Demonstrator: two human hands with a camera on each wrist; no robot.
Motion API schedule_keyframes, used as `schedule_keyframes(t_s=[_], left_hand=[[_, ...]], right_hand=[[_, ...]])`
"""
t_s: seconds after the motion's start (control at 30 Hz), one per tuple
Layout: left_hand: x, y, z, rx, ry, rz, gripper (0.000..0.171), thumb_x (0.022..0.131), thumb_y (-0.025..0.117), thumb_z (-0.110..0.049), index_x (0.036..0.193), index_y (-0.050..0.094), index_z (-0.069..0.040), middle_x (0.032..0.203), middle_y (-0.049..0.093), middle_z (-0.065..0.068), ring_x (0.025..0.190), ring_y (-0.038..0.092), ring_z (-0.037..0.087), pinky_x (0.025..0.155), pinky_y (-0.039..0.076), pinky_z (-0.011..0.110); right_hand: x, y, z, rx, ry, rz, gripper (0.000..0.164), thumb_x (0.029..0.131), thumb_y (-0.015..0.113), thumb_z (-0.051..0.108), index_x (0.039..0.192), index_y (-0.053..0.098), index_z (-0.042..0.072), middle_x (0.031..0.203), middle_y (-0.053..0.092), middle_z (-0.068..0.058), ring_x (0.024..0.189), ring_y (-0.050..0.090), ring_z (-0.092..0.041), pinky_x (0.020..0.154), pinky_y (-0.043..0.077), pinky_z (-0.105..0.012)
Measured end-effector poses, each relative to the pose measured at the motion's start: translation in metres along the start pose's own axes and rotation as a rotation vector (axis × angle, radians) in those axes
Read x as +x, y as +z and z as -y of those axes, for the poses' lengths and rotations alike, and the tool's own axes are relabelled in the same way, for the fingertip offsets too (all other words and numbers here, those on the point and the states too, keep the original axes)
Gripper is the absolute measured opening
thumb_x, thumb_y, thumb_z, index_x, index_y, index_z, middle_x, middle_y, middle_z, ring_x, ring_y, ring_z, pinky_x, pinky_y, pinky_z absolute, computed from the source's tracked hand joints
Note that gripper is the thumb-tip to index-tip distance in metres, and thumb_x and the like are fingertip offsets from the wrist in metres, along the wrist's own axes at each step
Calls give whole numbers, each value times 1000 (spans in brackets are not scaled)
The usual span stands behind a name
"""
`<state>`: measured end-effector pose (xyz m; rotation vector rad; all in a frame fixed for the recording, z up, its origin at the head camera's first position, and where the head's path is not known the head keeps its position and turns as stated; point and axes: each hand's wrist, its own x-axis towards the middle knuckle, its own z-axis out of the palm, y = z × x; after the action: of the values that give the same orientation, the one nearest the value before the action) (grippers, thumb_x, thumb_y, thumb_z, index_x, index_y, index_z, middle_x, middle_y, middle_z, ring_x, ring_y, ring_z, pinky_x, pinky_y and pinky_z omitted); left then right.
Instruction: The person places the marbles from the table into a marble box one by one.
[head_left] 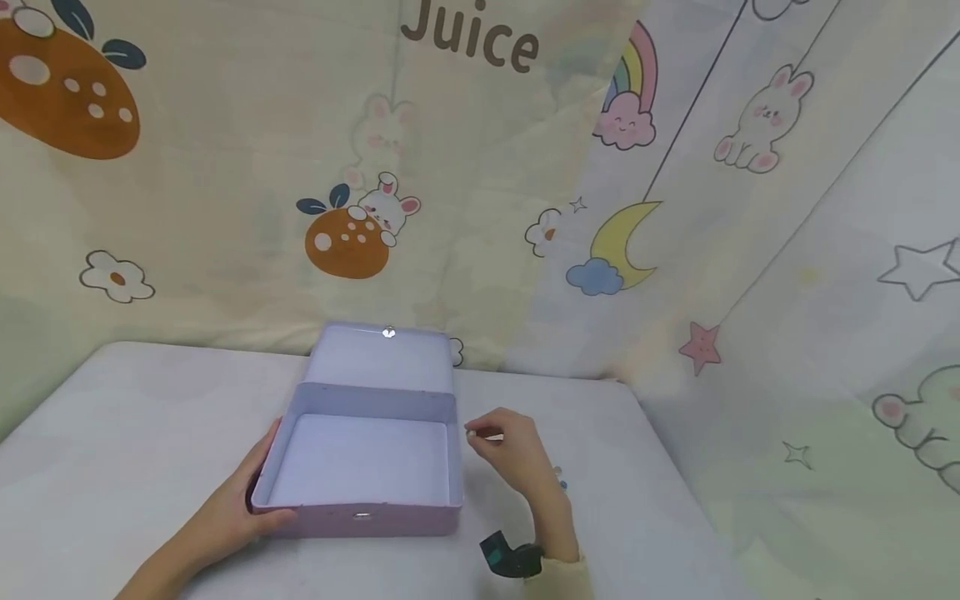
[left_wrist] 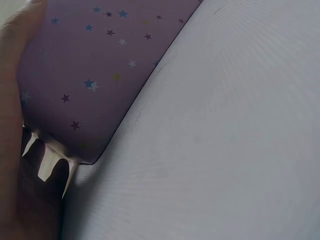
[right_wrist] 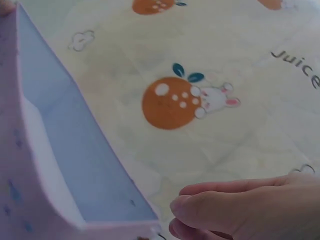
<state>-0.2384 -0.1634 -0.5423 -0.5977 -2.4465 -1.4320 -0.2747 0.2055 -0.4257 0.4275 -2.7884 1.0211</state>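
The open lilac rectangular box (head_left: 363, 458), apparently metal: the left hand (head_left: 231, 505) gripped its front-left corner; the right hand (head_left: 512, 448), fingers bent, was just beyond its right wall, any grasp indiscernible.

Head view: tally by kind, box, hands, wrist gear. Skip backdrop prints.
Open box: 1
Hands: 2 (left hand, right hand)
Black wrist device: 1
Total: 4
Not counted: tiny bits beside the right wrist and a pale speck at the right fingertips, too small to make out.
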Motion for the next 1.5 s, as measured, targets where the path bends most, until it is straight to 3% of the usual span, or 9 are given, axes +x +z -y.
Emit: schedule_keyframes(t_s=[0.23, 0.43, 0.67, 0.77, 1.0, 1.3, 1.5], left_hand=[[-8, -3, 1, 15, 7, -18, 116, 65, 83, -15, 154, 9, -18, 159, 11, -11, 131, 11, -21, 94, 13, -4], [-15, -1, 1, 36, -37, 2, 115, 68, 82, -18, 154, 6, -22, 157, 8, -17, 127, 8, -25, 92, 11, -5], [-12, -3, -5, 24, -24, 7, 114, 69, 81, -19, 154, 6, -21, 159, 11, 9, 126, 8, -25, 92, 10, -5], [-9, -3, -6, 21, -13, 12, 114, 68, 81, -18, 154, 6, -21, 159, 12, 11, 126, 8, -24, 92, 10, -5], [-7, -7, -6, 33, -63, 30, 114, 70, 80, -21, 154, 4, -26, 159, 6, -6, 124, 7, -26, 90, 9, -5], [-1, -5, -5, -2, -19, 40, 115, 70, 80, -18, 154, 3, -24, 160, 5, -5, 127, 6, -24, 92, 10, -5], [-1, -3, -3, -8, -40, 47, 113, 71, 79, -20, 154, 2, -26, 160, 5, -2, 126, 6, -24, 91, 9, -5]], right_hand=[[9, 31, 22, -38, -44, 75, 12, 84, 69, 8, 95, 74, 10, 90, 67, 1, 85, 66, -10, 73, 52, -18], [9, 56, 34, -207, -40, 137, 9, 82, 72, 8, 90, 74, 11, 84, 66, 3, 75, 58, -4, 66, 49, -16], [5, 81, 48, -434, -203, 171, 5, 78, 74, 8, 80, 74, 12, 70, 61, 6, 65, 50, -3, 62, 42, -13], [4, 86, 50, -477, -246, 176, 5, 76, 74, 8, 77, 75, 12, 68, 60, 6, 65, 51, -3, 63, 42, -13], [7, 87, 50, -483, -230, 246, 9, 75, 73, 6, 75, 77, 14, 70, 67, 7, 70, 58, -5, 68, 45, -16], [6, 83, 54, -395, -63, 370, 12, 74, 75, 4, 70, 74, 15, 68, 66, 7, 63, 48, -4, 62, 43, -18], [8, 85, 53, -376, -29, 411, 10, 75, 77, 6, 72, 74, 15, 65, 63, 9, 61, 48, -2, 58, 43, -16]])
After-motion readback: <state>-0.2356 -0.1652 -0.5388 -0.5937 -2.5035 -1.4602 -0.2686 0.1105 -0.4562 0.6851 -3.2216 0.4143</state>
